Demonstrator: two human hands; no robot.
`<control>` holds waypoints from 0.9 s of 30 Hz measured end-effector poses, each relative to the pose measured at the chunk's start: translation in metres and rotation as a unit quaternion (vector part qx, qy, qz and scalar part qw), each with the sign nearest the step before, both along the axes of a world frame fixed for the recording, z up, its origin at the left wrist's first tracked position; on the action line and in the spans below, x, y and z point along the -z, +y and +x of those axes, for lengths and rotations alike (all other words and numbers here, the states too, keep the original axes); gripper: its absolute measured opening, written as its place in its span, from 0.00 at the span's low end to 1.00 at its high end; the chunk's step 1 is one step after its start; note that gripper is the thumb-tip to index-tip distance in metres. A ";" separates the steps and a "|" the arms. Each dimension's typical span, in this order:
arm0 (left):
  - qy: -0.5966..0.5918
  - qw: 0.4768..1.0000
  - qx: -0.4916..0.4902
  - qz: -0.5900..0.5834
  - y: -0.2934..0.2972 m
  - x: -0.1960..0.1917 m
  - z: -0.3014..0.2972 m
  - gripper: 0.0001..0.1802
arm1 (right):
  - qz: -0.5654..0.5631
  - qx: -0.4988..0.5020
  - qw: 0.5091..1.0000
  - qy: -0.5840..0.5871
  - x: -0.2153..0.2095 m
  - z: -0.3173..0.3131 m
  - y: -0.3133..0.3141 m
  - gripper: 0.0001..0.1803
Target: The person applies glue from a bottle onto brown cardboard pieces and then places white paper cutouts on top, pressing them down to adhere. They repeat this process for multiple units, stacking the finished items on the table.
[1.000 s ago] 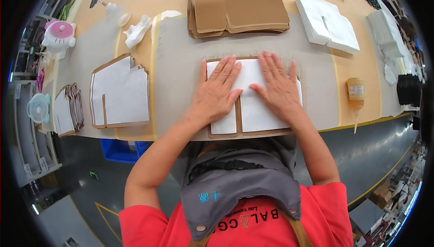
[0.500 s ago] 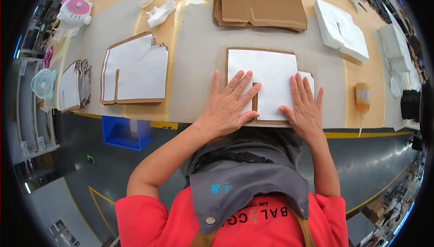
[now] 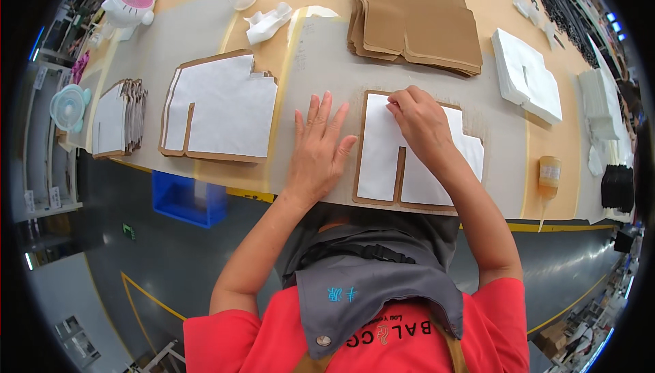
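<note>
In front of me lies a white notched sheet (image 3: 380, 148) on a slightly larger brown piece (image 3: 398, 203), whose edge shows around it and through its narrow slot. My right hand (image 3: 419, 124) is over the upper part of the white sheet. Its thumb and fingers are drawn together in a pinch, and I cannot make out what is between them. My left hand (image 3: 317, 151) rests flat on the grey table covering (image 3: 300, 59), left of the piece, fingers stretched out and holding nothing.
A brown stack (image 3: 423, 21) lies beyond the piece, a white stack (image 3: 525, 76) at right. An amber squeeze bottle (image 3: 548, 171) lies near the front edge. Leftward are a white-topped stack (image 3: 222, 107), standing pieces (image 3: 119, 119), and two fans, pink-and-white (image 3: 129, 3) and pale blue (image 3: 69, 108).
My left hand has moved off the white sheet onto the table at its left. My right hand has gone from lying flat at the right edge to a pinch over the upper part.
</note>
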State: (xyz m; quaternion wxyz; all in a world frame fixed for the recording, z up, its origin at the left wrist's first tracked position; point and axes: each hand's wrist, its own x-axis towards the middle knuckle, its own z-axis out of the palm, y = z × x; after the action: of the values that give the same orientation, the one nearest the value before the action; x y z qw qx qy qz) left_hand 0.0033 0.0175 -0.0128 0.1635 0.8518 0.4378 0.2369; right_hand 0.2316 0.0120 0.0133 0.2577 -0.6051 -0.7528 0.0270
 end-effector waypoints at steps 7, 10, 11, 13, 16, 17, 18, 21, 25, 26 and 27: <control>-0.056 0.998 -0.013 -0.016 0.001 -0.003 0.000 0.26 | -0.026 -0.062 0.987 -0.144 0.007 0.003 0.022 0.03; -0.086 0.996 -0.013 -0.029 0.003 -0.002 0.002 0.23 | -0.003 -0.082 0.990 -0.112 0.005 0.006 0.022 0.03; -0.096 0.995 -0.009 -0.033 0.006 -0.003 0.005 0.22 | 0.011 -0.088 0.992 -0.094 0.005 0.008 0.021 0.04; -0.105 0.994 -0.005 -0.036 0.010 -0.004 0.009 0.21 | 0.028 -0.091 0.993 -0.066 0.009 0.011 0.019 0.05; -0.112 0.993 -0.001 -0.037 0.015 -0.003 0.014 0.20 | 0.048 -0.099 0.993 -0.044 0.012 0.014 0.018 0.08; -0.110 0.993 -0.001 -0.037 0.016 -0.003 0.015 0.19 | 0.053 -0.102 0.993 -0.041 0.012 0.014 0.018 0.09; -0.109 0.993 0.000 -0.036 0.018 -0.003 0.016 0.19 | 0.062 -0.104 0.992 -0.038 0.013 0.015 0.019 0.09; -0.108 0.993 0.008 -0.037 0.022 -0.004 0.019 0.20 | 0.084 -0.112 0.990 -0.032 0.013 0.015 0.019 0.10; -0.112 0.993 0.013 -0.030 0.025 -0.002 0.022 0.21 | 0.099 -0.119 0.987 -0.033 0.013 0.017 0.018 0.11; -0.111 0.993 0.014 -0.028 0.026 -0.002 0.022 0.22 | 0.100 -0.119 0.987 -0.033 0.014 0.017 0.018 0.11; -0.110 0.994 0.016 -0.025 0.026 -0.001 0.023 0.23 | 0.097 -0.116 0.988 -0.035 0.013 0.017 0.018 0.11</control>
State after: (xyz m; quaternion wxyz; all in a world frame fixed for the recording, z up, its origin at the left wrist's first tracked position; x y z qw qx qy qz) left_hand 0.0262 0.0439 -0.0116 0.2359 0.8232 0.4093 0.3150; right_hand 0.2484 0.0298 -0.0001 0.2841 -0.4865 -0.8254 -0.0373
